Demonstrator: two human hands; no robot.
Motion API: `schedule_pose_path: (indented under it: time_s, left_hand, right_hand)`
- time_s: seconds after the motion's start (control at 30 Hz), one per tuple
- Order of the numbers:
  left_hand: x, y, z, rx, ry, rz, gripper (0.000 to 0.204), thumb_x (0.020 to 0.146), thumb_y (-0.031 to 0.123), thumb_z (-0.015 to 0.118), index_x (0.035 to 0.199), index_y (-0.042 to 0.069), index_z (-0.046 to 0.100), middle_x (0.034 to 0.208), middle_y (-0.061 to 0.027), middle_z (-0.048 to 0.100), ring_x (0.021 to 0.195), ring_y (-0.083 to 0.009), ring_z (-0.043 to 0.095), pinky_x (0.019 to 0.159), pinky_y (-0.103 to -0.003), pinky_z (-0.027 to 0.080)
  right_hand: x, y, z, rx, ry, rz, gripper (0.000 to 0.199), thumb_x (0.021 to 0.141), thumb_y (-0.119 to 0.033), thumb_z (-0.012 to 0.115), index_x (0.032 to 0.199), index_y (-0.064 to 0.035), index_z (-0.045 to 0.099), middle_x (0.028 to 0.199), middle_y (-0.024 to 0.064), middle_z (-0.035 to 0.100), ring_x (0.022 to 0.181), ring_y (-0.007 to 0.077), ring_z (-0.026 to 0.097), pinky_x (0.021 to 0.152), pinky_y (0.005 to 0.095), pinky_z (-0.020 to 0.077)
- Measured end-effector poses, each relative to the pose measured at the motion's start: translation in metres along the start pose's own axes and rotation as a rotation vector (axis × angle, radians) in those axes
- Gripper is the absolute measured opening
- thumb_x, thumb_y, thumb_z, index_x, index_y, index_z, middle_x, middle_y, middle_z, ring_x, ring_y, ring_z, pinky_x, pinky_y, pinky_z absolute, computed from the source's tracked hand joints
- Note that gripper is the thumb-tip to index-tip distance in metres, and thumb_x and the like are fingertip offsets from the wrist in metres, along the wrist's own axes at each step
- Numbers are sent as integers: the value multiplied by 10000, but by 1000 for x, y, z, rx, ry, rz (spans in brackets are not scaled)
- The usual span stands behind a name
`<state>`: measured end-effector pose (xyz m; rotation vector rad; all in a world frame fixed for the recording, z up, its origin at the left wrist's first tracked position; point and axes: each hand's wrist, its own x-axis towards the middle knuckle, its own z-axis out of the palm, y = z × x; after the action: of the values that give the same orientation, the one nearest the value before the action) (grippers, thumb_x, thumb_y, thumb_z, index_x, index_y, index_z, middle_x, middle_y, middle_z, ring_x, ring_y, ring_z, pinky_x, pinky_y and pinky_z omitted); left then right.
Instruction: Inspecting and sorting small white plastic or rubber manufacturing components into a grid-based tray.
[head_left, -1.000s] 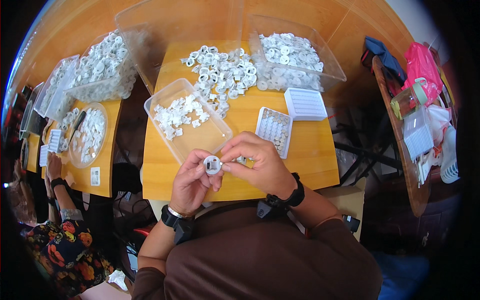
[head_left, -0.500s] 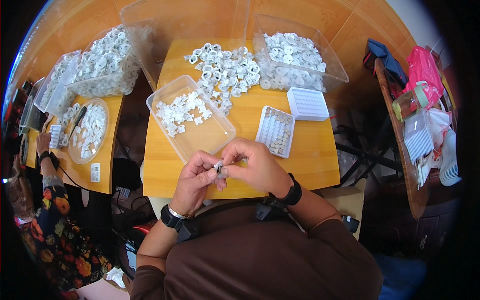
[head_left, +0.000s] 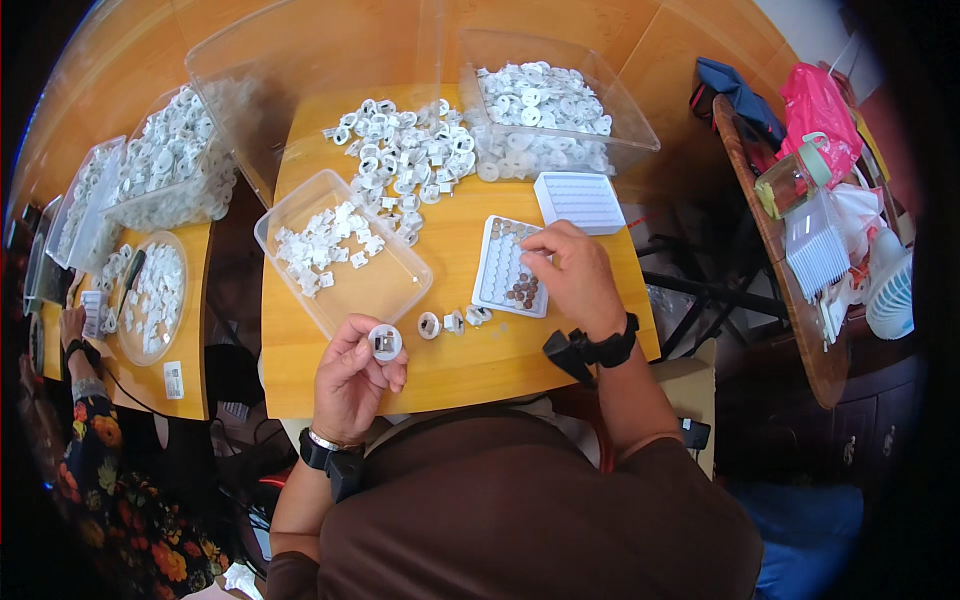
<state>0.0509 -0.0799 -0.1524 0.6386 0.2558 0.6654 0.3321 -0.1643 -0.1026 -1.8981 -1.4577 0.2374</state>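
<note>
My left hand (head_left: 350, 385) pinches a round white plastic part (head_left: 385, 342) with a dark slot in its middle, held up above the near edge of the table. Out to the right, my right hand (head_left: 575, 275) hovers over a white tray (head_left: 480, 285) holding rows of small round button cells (head_left: 522, 290). Its thumb and forefinger are drawn together at the tray's right side; what is between them, if anything, is hidden. Several similar round parts (head_left: 429, 325) lie on the table between my hands.
A clear bin (head_left: 415, 295) holds small white pieces. Behind it are a heap of round parts (head_left: 415, 150) and a full clear bin (head_left: 630, 140). A second white tray (head_left: 580, 215) stands beside the cell tray. At left, a co-worker's hand (head_left: 72, 325) works at another table.
My hands have moved apart. The right went right to the cell tray; the left turned the round part so its face shows. The view has shifted, and parts my hands covered now show.
</note>
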Motion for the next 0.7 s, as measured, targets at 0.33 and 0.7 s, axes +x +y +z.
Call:
schedule_pose_path:
  time_s: [0.33, 0.7]
  left_hand:
    - [2, 0, 6, 0, 12, 5, 216, 946, 207, 519, 1059, 26, 489, 867, -171, 619, 673, -206, 603, 609, -285, 497]
    - [2, -1, 5, -44, 8, 8, 217, 944, 205, 522, 1066, 29, 487, 892, -173, 629, 706, -209, 617, 619, -286, 497]
  right_hand:
    - [-5, 31, 11, -406, 82, -8, 52, 763, -99, 666, 777, -65, 702, 894, 66, 596, 917, 277, 525, 831, 377, 445]
    - [-5, -13, 15, 1, 211, -144, 80, 688, -51, 719, 736, -49, 655, 938, 81, 636, 925, 282, 566, 797, 382, 466]
